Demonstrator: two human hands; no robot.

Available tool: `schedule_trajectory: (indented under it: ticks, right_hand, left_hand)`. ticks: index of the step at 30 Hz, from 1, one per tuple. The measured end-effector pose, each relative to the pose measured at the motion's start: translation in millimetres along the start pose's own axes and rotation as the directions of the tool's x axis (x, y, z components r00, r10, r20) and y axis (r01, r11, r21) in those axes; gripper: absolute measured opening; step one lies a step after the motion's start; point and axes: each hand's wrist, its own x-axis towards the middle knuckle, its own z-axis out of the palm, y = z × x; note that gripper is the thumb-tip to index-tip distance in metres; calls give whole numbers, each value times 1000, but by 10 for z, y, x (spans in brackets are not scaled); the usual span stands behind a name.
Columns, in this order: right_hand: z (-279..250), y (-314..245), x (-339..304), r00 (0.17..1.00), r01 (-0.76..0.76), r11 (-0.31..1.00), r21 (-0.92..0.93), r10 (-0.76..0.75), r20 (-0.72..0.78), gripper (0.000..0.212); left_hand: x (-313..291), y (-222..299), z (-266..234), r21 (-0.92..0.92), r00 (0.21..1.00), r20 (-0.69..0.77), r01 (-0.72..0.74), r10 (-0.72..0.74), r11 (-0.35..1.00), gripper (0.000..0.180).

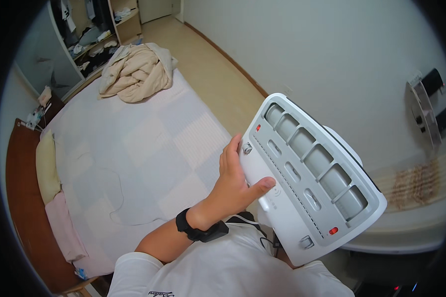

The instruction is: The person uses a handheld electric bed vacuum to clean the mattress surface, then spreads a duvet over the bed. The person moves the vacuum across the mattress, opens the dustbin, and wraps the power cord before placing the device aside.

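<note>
A white and grey bed vacuum [282,213] is held up in front of my chest. Its underside faces me, with a row of several ribbed suction slots, small wheels and two red tabs. My left hand [240,175] is closed on its left edge, the thumb lying on the white face and the fingers along the side. A black watch [201,230] circles that wrist. Only a bit of my right arm shows below the vacuum; the right hand is hidden behind it. A white cord [244,218] runs beside the vacuum near my shirt.
To the left is a bed with a pale checked sheet [134,148], a crumpled beige quilt [141,72] and a yellow pillow [47,166]. An open wardrobe [91,37] stands behind. Along the right are a wall [312,44], a wall rack [426,109] and a white ledge [406,237].
</note>
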Motion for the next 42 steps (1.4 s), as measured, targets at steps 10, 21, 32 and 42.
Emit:
schedule_trajectory:
  ticks: [10,21,32,42]
  right_hand:
    - [-313,109,-78,996,-26,999,38,23,88,63]
    - [-57,81,-1351,988,-138,990,14,137,74,61]
    - [169,213,-1022,988,-114,993,40,109,112,59]
    - [594,178,237,973,-73,994,83,53,223,58]
  left_hand:
    - [139,-172,388,-107,976,-212,-69,45,992,122]
    - [-401,286,-268,-96,969,-247,-49,24,994,118]
    - [-242,-53,-152,-146,966,-238,-138,101,980,112]
    - [-269,-185,-121,-111,936,-326,-174,129,978,117]
